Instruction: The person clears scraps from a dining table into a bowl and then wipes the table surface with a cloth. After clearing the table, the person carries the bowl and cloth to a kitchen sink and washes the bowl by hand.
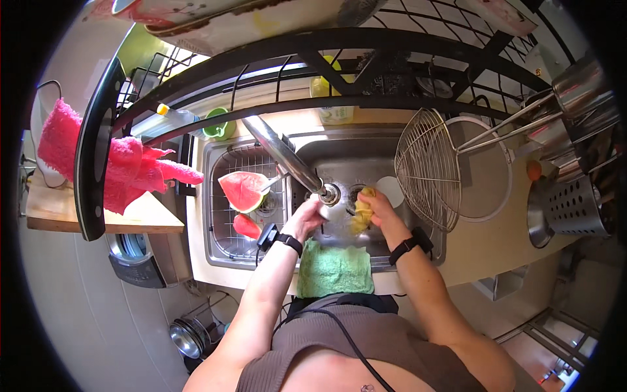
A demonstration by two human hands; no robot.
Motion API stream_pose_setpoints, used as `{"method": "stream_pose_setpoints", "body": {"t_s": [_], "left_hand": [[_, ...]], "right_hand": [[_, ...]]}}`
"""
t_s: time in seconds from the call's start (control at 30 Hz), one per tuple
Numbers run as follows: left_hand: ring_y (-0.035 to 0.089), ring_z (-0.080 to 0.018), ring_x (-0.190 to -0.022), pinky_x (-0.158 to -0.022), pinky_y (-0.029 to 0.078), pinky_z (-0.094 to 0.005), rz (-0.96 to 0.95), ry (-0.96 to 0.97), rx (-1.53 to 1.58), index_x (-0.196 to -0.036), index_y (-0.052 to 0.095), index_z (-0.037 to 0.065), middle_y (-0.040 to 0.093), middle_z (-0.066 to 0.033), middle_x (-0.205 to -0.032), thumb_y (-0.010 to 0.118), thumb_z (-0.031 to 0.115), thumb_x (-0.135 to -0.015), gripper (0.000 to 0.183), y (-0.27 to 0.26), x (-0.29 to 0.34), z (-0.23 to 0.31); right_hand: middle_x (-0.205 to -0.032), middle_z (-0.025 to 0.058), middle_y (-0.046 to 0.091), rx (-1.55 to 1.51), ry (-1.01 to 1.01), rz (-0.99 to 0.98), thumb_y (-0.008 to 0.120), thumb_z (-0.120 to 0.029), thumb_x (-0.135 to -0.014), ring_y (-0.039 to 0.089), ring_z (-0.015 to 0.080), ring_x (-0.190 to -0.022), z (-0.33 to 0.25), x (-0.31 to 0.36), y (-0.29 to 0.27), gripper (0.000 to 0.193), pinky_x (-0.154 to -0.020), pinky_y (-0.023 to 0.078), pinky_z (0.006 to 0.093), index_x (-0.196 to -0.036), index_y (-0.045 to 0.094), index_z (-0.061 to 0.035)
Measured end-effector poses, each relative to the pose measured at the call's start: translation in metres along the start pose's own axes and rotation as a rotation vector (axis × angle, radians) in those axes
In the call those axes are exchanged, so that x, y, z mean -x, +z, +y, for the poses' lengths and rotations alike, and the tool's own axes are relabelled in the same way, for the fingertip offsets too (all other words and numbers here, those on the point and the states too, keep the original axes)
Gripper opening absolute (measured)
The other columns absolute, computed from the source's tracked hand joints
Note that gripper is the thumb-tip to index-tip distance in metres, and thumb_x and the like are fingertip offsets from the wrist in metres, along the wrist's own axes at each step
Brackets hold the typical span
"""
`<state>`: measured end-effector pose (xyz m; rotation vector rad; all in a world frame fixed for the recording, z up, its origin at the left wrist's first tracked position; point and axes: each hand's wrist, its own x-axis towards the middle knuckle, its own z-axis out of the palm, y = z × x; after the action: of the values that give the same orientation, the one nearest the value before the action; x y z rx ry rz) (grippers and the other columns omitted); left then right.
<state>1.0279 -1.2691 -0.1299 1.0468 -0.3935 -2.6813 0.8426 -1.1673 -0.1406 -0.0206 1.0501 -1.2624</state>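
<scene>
Over the right basin of the steel sink point(307, 147), my right hand point(382, 212) grips a crumpled, wet-looking yellow cloth point(362, 212). The cloth hangs down from my fingers toward the basin floor. My left hand point(305, 221) is beside the tip of the metal faucet point(287, 157), at the divider between the basins. Its fingers are blurred, and I cannot make out anything in them. A white round dish point(390, 191) lies in the basin, partly behind my right hand. On the sink's front edge, between my forearms, is a green towel point(336, 269).
Left of the faucet, a wire basket point(219, 225) holds a cut watermelon wedge point(243, 189) and a smaller red piece point(247, 226). Wire strainers point(428, 170) rest at the sink's right. A black dish rack point(392, 42) spans above. Pink cloths point(127, 163) hang at left.
</scene>
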Motion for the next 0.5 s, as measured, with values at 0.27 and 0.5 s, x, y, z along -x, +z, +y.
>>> {"method": "stream_pose_setpoints", "body": {"t_s": [0.27,0.5], "left_hand": [[0.056,-0.0146,-0.091,-0.080,0.047,-0.0316,0.025,0.398,-0.520,-0.108,0.055,0.008,0.059,-0.0029,-0.099,0.064,0.009,-0.081,0.028,-0.020,-0.019,-0.027],[0.056,-0.0183,-0.097,-0.088,0.046,-0.0347,0.021,0.230,-0.431,-0.110,0.054,0.006,0.059,-0.0064,-0.107,0.065,0.006,-0.078,0.034,0.053,0.011,-0.014]], "right_hand": [[-0.120,0.0114,0.052,0.276,-0.299,-0.303,0.051,-0.012,-0.087,0.051,0.0236,-0.110,-0.006,0.011,0.062,0.036,-0.097,0.038,0.0359,-0.120,0.049,0.0001],[-0.120,0.0134,0.052,0.624,-0.534,0.086,0.052,-0.019,-0.087,0.047,0.0246,-0.114,0.011,-0.034,0.034,0.034,-0.097,0.037,0.0348,-0.119,0.053,-0.0061]]}}
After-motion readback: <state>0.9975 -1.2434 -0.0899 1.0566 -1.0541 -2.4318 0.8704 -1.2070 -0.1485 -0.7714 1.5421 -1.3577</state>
